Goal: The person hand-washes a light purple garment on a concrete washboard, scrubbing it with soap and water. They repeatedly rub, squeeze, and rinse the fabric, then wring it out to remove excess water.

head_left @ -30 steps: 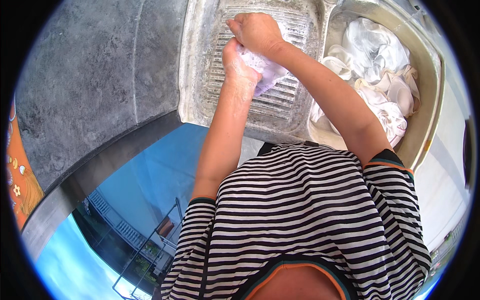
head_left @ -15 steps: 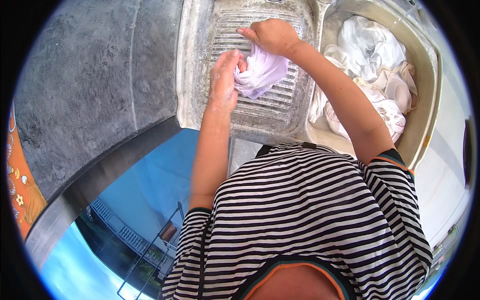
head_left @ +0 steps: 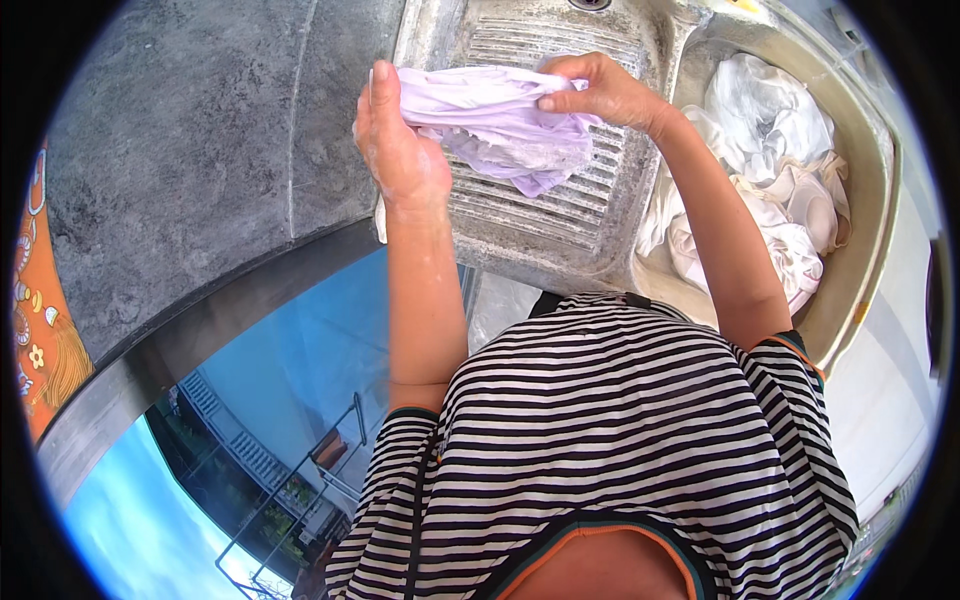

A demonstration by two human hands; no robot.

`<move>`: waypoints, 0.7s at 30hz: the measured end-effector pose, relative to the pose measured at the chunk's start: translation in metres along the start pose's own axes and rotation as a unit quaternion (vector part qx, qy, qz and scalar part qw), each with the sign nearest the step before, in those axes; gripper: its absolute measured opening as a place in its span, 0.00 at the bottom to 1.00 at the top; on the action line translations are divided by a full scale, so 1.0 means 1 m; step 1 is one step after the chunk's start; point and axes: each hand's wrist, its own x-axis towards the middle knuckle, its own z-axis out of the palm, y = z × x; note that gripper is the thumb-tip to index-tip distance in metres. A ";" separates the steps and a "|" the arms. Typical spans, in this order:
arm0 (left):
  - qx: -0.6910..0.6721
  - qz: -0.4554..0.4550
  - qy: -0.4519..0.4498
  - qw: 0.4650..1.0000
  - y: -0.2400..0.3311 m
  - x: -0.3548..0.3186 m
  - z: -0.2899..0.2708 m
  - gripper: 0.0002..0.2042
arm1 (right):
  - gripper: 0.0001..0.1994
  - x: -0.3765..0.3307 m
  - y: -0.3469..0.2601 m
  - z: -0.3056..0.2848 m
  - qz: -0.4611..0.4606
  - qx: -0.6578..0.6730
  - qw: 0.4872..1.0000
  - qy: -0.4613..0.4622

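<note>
A wet lavender cloth garment [head_left: 500, 115] is stretched sideways between my two hands above a ribbed washboard [head_left: 560, 215]. My left hand [head_left: 400, 150] grips its left end, the thumb pointing up and the palm partly turned to me. At the other end, my right hand [head_left: 605, 95] pinches the fabric between thumb and fingers. The cloth's lower part hangs in loose folds with whitish suds on it. Which kind of garment it is, I cannot tell.
Right of the washboard, a worn basin [head_left: 865, 240] holds white laundry [head_left: 765, 115] and pale beige pieces [head_left: 810, 195]. A dark grey counter [head_left: 180, 130] lies to the left. A drain [head_left: 590, 4] shows at the top, and orange patterned fabric [head_left: 45, 320] at the far left.
The bunched lavender garment has been spread out sideways. My left hand has moved left and up, and my right hand slightly right. The view has shifted a little.
</note>
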 end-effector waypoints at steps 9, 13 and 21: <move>-0.459 -0.364 -0.406 0.701 -0.110 0.048 -0.060 0.17 | 0.16 -0.018 -0.059 0.132 -0.277 -0.338 0.892 0.113; -0.238 -0.284 -0.213 0.904 -0.107 0.014 -0.021 0.21 | 0.21 0.041 -0.018 0.077 -0.077 -0.384 0.890 0.232; -0.441 -0.419 -0.338 0.718 -0.132 0.045 -0.063 0.17 | 0.16 -0.010 -0.045 0.139 -0.297 -0.359 0.863 0.196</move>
